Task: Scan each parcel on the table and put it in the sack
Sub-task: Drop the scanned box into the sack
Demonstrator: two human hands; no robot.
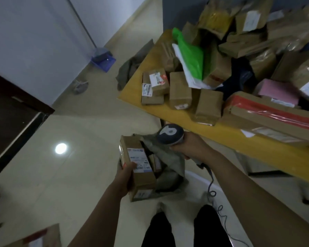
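Head camera, looking down: the left hand (126, 175) grasps a brown cardboard parcel (141, 177) by its near left edge, thumb laid across the white label on top, fingers hidden beneath. The box juts forward and away from the grip, hanging over the left side of the open grey-green sack (169, 154) on the floor. More boxes show down inside the sack's mouth.

The right hand (191, 146) is clenched round the handle of a scanner (170, 134). The scanner's rounded head sits just right of the parcel's far end, apart from it and above the sack. Its coiled cable (210, 184) trails down toward the floor.

To the right, the yellow table (268, 150) carries a heap of waiting parcels (180, 90), with a green bag (191, 54) lying among them.
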